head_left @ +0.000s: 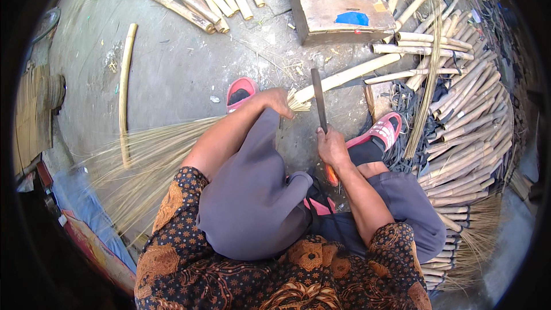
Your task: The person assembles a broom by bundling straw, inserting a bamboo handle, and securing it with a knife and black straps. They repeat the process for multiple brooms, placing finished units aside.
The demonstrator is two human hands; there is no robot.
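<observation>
My left hand (278, 102) is closed around a bundle of long, dry broom bristles (143, 158), which fan out to the left under my forearm. Cut ends of the bundle stick out past my fingers, against the near end of a pale bamboo stick (350, 76) that slopes up to the right. In my right hand (333, 146) is a long, flat, dark metal blade (319, 97) with an orange handle (331, 175). It points up and away, apart from the bristles, its tip near the bamboo. Whether it is a knife or a file I cannot tell.
A wooden box (344, 3) stands at the far side. Many bamboo sticks (459, 155) are piled on the right, with a thin bristle bundle (427, 74) across them. Finished brooms (172, 6) lie far left, near a lone stick (126, 92). My pink sandals (381, 129) flank the work.
</observation>
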